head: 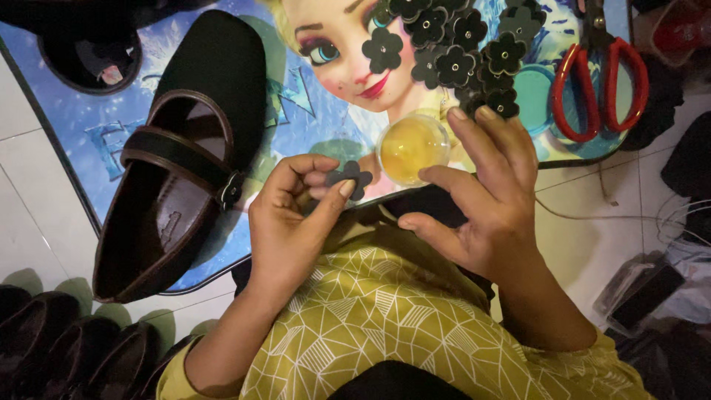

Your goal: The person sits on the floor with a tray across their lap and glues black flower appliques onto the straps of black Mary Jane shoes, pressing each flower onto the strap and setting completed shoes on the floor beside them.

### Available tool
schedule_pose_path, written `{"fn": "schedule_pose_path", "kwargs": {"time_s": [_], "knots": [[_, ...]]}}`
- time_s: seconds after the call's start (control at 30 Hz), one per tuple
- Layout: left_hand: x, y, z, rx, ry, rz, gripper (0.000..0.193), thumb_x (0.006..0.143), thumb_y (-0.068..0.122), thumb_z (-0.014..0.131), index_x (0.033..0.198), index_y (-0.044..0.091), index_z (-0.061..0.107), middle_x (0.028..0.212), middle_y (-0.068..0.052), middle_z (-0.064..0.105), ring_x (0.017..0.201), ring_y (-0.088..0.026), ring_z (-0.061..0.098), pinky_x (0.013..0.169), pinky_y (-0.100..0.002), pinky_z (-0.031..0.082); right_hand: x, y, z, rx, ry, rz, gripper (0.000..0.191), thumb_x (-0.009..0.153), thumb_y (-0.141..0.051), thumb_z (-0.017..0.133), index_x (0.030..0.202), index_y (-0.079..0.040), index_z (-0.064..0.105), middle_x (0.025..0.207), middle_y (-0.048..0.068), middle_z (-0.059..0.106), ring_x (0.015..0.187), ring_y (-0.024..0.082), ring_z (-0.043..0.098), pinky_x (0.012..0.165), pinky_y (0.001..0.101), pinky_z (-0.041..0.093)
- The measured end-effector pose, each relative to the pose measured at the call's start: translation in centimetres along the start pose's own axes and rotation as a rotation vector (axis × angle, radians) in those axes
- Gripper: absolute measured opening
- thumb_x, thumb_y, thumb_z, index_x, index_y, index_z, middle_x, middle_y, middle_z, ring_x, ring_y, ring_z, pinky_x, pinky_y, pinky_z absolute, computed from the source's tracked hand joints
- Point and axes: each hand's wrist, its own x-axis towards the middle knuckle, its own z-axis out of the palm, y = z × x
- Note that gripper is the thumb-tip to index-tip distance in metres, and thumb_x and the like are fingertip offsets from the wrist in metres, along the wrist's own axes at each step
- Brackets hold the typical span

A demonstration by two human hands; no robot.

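So nearest the camera there's a lap in yellow cloth [385,318] with a white line pattern, and both forearms come up from it. Left hand [292,222] has its fingers curled in, pinching a small black flower cutout [352,178] between thumb and fingertips, held just above the near edge of the low table [74,141]. Right hand [485,196] is spread loose, fingers open, holding nothing, with the thumb and fingertips resting around a little round clear tub [412,148] of amber glue-looking stuff; can't tell if it's actually touching the rim. The flower sits just left of that tub. Over on the left, a dark brown strap shoe [170,192] lies on the table's cartoon-print top, heel toward the near side. More dark shoes [67,333] are lined up on the floor at near left. Farther back, a heap of black flower pieces [452,44] is piled above the tub, and red-handled scissors [600,81] lie at far right.
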Motion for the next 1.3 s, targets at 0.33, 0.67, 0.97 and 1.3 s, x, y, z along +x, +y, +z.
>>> {"fn": "schedule_pose_path", "kwargs": {"time_s": [0.33, 0.67, 0.97, 1.3], "knots": [[-0.3, 0.1, -0.2, -0.115, -0.041, -0.072, 0.024, 0.099, -0.002, 0.067, 0.123, -0.003, 0.063, 0.099, -0.003, 0.072, 0.089, -0.005, 0.064, 0.076, -0.019, 0.049, -0.8, -0.6, 0.0, 0.013, -0.026, -0.001, 0.050, 0.084, -0.053, 0.083, 0.102, -0.007, 0.076, 0.151, 0.021, 0.053, 0.143, 0.043, 0.044, 0.124, 0.0583, 0.028], [-2.0, 2.4, 0.6, -0.266, -0.187, -0.109, 0.037, 0.103, -0.002, 0.056, 0.140, -0.004, 0.055, 0.123, -0.007, 0.071, 0.109, -0.006, 0.066, 0.094, -0.020, 0.053, -0.6, -3.3, -1.0, 0.396, -0.034, 0.072, 0.029, 0.091, -0.011, 0.065, 0.117, -0.010, 0.076, 0.154, 0.017, 0.054, 0.147, 0.036, 0.050, 0.124, 0.0452, 0.036], [-2.6, 3.4, 0.2, -0.180, -0.192, -0.145, 0.051, 0.103, -0.004, 0.057, 0.153, -0.001, 0.048, 0.109, -0.007, 0.073, 0.095, -0.006, 0.063, 0.082, -0.020, 0.050, 0.1, -4.4, 0.3, 0.250, -0.030, -0.043, 0.036, 0.090, 0.001, 0.064, 0.123, -0.009, 0.075, 0.150, 0.021, 0.054, 0.144, 0.040, 0.047, 0.125, 0.0505, 0.035], [-2.6, 3.2, -0.1, -0.238, -0.229, -0.115, 0.052, 0.103, -0.005, 0.054, 0.153, 0.000, 0.041, 0.108, -0.010, 0.075, 0.099, -0.008, 0.068, 0.090, -0.023, 0.055, -0.5, -3.9, 0.5, 0.210, 0.018, 0.014, 0.035, 0.091, 0.000, 0.066, 0.122, -0.013, 0.075, 0.153, 0.021, 0.053, 0.147, 0.039, 0.047, 0.122, 0.0472, 0.037]]}}
